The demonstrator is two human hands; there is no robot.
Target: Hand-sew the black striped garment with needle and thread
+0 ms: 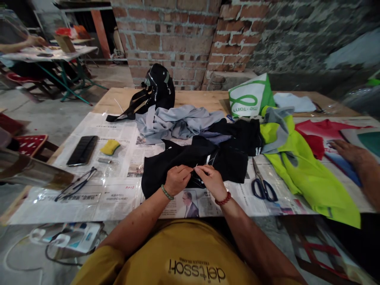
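Note:
My left hand and my right hand meet fingertip to fingertip above a black cloth garment. Both are closed in a pinch, and a tiny pale thing, too small to name, shows between the fingertips. White thread-like lines run over the dark cloth beside my right hand. Just to the right of the garment lies a pair of scissors with dark blue handles, blades pointing away from me. More black clothing and a grey garment are heaped behind.
Newspaper under clear plastic covers the table. On the left are a phone, a yellow sponge, eyeglasses and a metal cylinder. A black bag, a green-white bag and a neon jacket surround the heap. Another person's hand rests at right.

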